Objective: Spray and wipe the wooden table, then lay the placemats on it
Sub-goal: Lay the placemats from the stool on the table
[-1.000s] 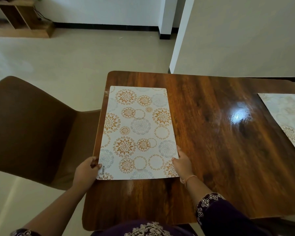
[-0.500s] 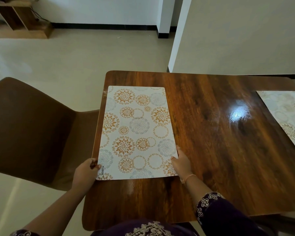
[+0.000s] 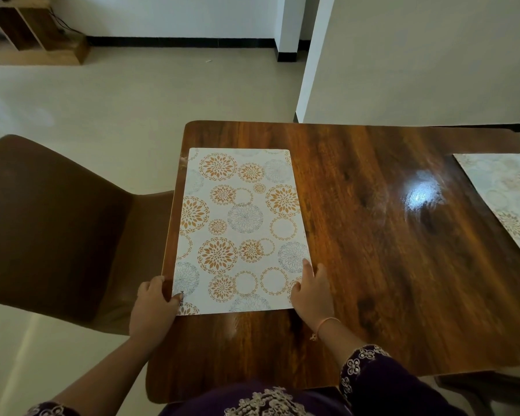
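View: head cam, looking down over the table's left end.
Table [image 3: 388, 265]: dark glossy wood, w/ a bright glare patch right of centre.
Placemat [image 3: 240, 229]: white w/ orange + grey floral circles. Lies flat on the table's left end, long edge just inside the table's left edge, short edge toward the person.
L hand [image 3: 153, 307]: at the mat's near-left corner. Thumb on top by the printed lettering, fingers curled over the edge, so it grasps that corner. Underside hidden; prob. wrapped round mat + table edge together, can't confirm.
R hand [image 3: 311, 295]: at the mat's near-right corner. Fingers straight, laid flat along the right edge, part on mat, part on wood. Relaxed, grasping nothing.
Bracelet [image 3: 327, 322]: thin, pinkish, on R wrist.
2nd placemat [image 3: 505, 199]: similar pattern, flat at the table's right side, cut off by the frame edge, well apart from the 1st.
Chair [image 3: 51, 229]: brown moulded seat, left of table, seat front meeting the table's left edge.
Shelf unit [image 3: 33, 28]: wooden, on the floor by the far-left wall.
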Demonstrator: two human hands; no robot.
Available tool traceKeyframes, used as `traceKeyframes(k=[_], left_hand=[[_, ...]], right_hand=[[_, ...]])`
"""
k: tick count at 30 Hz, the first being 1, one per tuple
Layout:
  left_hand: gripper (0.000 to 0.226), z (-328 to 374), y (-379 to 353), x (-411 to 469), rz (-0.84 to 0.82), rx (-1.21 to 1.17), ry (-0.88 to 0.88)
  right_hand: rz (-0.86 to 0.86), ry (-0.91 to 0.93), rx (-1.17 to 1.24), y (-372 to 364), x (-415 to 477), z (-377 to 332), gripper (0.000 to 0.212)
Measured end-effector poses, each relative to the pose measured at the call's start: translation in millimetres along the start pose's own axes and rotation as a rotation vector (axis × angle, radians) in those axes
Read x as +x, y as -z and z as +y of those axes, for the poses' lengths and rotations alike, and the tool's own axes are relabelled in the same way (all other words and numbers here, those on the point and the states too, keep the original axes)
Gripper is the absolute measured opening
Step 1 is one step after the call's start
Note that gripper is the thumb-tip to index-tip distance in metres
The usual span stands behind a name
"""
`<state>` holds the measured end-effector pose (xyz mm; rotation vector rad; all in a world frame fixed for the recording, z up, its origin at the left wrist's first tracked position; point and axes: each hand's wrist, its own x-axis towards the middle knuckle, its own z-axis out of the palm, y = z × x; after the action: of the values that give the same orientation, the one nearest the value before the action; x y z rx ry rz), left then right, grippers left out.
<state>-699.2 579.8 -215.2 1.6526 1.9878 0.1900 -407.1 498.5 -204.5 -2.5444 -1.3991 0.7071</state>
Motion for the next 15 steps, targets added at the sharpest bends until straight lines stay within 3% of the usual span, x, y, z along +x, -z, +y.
traceKeyframes(k=[3, 9, 15], left_hand=[[0.060, 4.7, -1.0, -4.5, 0.020, 0.129, -0.128], [0.065, 33.0, -11.0, -8.0, -0.105, 0.378, -0.562], [0.059, 30.0, -26.4, -4.3, -0.280, 0.546, -0.565]], right_hand=[[0.030, 0.060, -0.233, -5.2, -4.0, -3.0, 0.061], [-0.087, 0.382, -0.334, -18.0, 1.1, -13.1, 0.069], [-0.286, 0.361, -0.346, -28.0, 9.5, -9.3, 0.071]])
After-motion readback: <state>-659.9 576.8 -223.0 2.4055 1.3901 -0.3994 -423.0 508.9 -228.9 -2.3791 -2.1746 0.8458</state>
